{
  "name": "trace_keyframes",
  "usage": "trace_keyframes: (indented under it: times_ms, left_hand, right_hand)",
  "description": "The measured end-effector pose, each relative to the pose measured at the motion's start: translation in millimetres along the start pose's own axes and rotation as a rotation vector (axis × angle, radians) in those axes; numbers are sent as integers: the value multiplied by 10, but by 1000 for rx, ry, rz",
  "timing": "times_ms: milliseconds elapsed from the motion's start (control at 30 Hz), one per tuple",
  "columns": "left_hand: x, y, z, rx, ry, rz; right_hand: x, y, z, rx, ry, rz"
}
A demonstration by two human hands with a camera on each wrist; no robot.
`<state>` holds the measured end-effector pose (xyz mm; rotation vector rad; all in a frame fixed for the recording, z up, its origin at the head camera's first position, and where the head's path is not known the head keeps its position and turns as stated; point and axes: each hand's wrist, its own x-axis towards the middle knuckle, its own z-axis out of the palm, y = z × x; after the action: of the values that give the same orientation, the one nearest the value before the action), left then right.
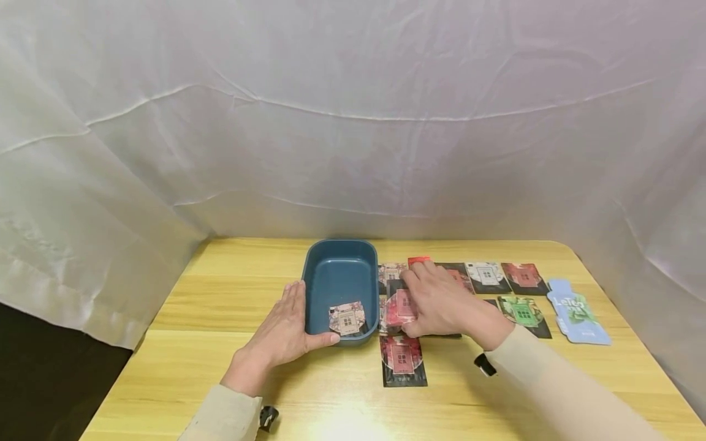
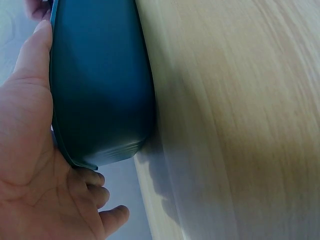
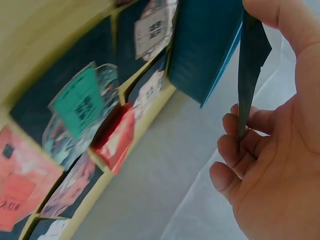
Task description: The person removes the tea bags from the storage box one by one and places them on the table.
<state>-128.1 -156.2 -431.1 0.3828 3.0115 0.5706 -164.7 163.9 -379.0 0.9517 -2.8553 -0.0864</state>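
A dark teal plastic box [image 1: 342, 288] stands on the wooden table, with a beige-labelled sachet [image 1: 347, 318] lying in its near end. My left hand [image 1: 284, 331] rests along the box's left side, fingers extended and thumb over the near rim; its palm faces the box wall [image 2: 102, 75] in the left wrist view. Right of the box, my right hand [image 1: 438, 300] grips a flat pink-and-black sachet [image 1: 401, 303] by its edges. From the right wrist this sachet [image 3: 248, 65] appears edge-on between thumb and curled fingers.
Several sachets lie in rows beneath and beyond my right hand, among them a green-labelled one [image 1: 524, 312] and a white-labelled one [image 1: 488, 277]. One red-labelled sachet [image 1: 402, 361] lies nearer me. A pale blue packet [image 1: 576, 312] is far right. Grey cloth [image 1: 353, 153] hangs behind the table.
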Motion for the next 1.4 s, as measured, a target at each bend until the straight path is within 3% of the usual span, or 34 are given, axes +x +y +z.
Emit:
trace_keyframes:
  times_ms: [400,900,1167,1400]
  left_hand:
    - [-5,-2,-6,2,-6,8]
    - [5,-8,7,0,-9,8]
    - [4,-18,-1,-2,-3,21]
    - [3,-10,-5,-4,2,29]
  right_hand:
    - [-399,180,117,23,89,-38]
    - [-928,249,368,150,-7,-14]
    - [-1036,187,504,198,-78,-9]
    - [-1049,169,546,200,-92,-5]
